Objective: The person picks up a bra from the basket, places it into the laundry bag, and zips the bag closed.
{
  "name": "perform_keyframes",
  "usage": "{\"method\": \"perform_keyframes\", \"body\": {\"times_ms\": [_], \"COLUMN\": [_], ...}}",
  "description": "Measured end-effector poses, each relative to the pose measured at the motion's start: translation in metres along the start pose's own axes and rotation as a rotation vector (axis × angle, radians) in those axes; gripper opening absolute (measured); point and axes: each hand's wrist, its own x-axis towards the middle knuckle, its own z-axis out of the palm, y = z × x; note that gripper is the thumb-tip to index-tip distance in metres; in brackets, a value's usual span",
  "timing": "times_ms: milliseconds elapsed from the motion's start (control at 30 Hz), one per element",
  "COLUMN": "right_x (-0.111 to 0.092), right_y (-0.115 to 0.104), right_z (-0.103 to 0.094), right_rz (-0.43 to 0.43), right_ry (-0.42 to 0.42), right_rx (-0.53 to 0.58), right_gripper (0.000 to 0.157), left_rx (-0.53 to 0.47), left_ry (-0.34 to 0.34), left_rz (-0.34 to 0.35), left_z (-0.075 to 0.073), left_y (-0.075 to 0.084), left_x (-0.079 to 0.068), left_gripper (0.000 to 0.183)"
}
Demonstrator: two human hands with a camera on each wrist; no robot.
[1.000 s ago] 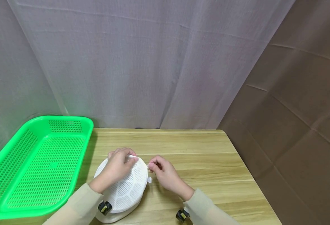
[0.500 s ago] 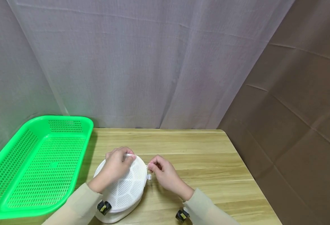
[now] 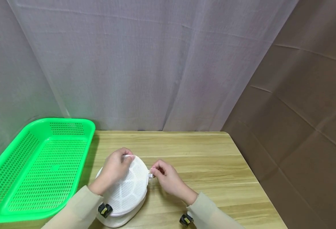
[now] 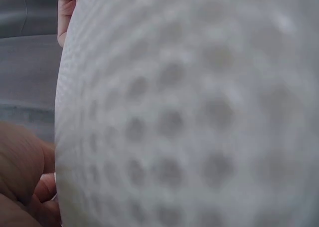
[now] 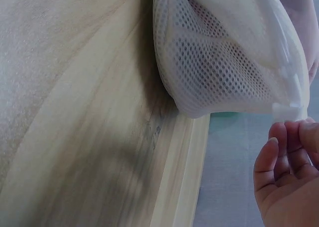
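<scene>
A round white mesh laundry bag (image 3: pixel 127 190) stands on the table, its flat top tilted up. My left hand (image 3: pixel 114 167) grips the far edge of that top, thumb over the mesh and fingers behind the rim. At the bag's right edge my right hand (image 3: pixel 166 178) pinches the small zipper pull between thumb and forefinger. A short white tab (image 5: pixel 286 111) sticks out of the seam right by those fingertips. Blurred mesh (image 4: pixel 189 112) fills most of the left wrist view and hides much of the left hand's fingers.
To the left lies a green plastic basket (image 3: pixel 79 178) with perforated walls. The wooden table (image 3: pixel 202 152) ends at a grey curtain (image 3: pixel 145 73) behind and a brown cloth wall (image 3: pixel 305 105) on the right.
My left hand has shifted a little left and away from me, turning the bag slightly. The white tab has come up to the right fingertips, while the right hand has hardly moved.
</scene>
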Motion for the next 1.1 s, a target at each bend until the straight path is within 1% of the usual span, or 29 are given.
{"method": "perform_keyframes", "body": {"times_ms": [200,433,533,667,800,967,1100], "right_x": [-0.003,-0.004,-0.004,-0.004,-0.004,-0.004,-0.006], "right_y": [0.001,-0.002,-0.002,0.001,0.005,0.008,0.012], "right_z": [0.0,-0.001,-0.001,-0.001,-0.004,-0.011,-0.017], "right_rz": [0.0,-0.051,-0.039,-0.018,-0.021,-0.042,-0.033], "right_ry": [-0.03,-0.044,-0.041,-0.023,-0.006,0.039,0.06], "right_rx": [-0.028,-0.093,-0.094,-0.078,-0.071,-0.112,-0.147], "right_gripper": [0.008,0.007,0.008,0.01,0.014,0.018,0.019], "left_rx": [-0.01,-0.007,-0.014,-0.015,-0.018,-0.014,-0.018], "left_ry": [0.005,0.002,-0.01,-0.035,-0.052,-0.082,-0.107], "left_rz": [-0.016,-0.031,-0.036,-0.043,-0.051,-0.054,-0.039], "left_z": [-0.003,-0.006,-0.006,-0.007,-0.008,-0.01,-0.013], "left_y": [0.001,0.002,0.003,0.002,0.001,0.0,-0.001], "left_x": [0.002,0.002,0.002,0.002,0.002,0.0,0.0], "left_gripper": [0.008,0.01,0.01,0.008,0.008,0.007,0.005]}}
